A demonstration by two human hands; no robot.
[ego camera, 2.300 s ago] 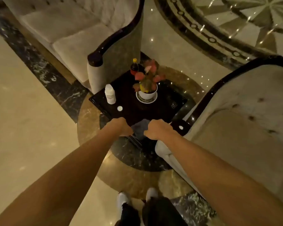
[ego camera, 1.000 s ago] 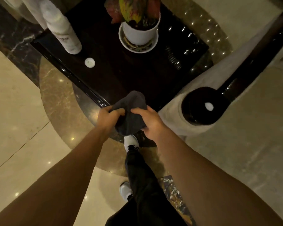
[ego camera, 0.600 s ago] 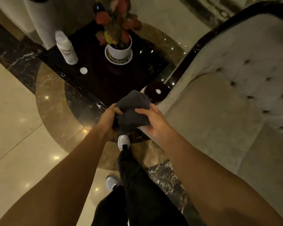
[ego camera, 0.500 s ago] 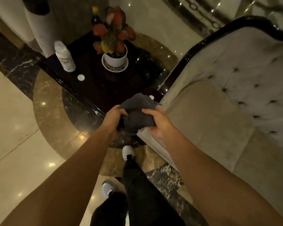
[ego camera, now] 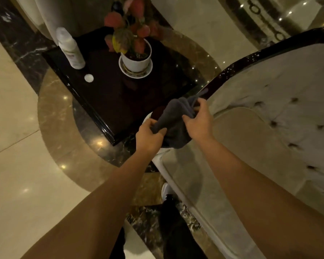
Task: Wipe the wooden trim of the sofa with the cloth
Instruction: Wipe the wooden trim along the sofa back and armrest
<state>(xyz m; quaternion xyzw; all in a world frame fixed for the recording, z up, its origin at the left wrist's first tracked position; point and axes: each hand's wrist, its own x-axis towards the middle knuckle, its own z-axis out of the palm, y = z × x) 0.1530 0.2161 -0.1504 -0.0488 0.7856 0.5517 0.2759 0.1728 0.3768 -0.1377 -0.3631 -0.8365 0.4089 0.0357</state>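
Note:
A dark grey cloth (ego camera: pixel 173 124) is bunched between both of my hands over the front end of the sofa's armrest. My left hand (ego camera: pixel 150 137) grips its lower left corner. My right hand (ego camera: pixel 199 121) pinches its upper right part, right beside the dark glossy wooden trim (ego camera: pixel 251 57) that curves up along the top of the beige tufted sofa (ego camera: pixel 269 131). The round end of the trim is mostly hidden under the cloth.
A dark square side table (ego camera: pixel 120 94) stands left of the armrest, bearing a white spray bottle (ego camera: pixel 71 48), a small white cap (ego camera: pixel 88 78) and a potted plant (ego camera: pixel 135 53). A second beige sofa (ego camera: pixel 51 17) sits behind it. My legs and a white shoe (ego camera: pixel 166 193) are below.
My hands have carried the cloth to the right and onto the armrest's front end, covering the round trim end that showed before. The view has shifted toward the sofa.

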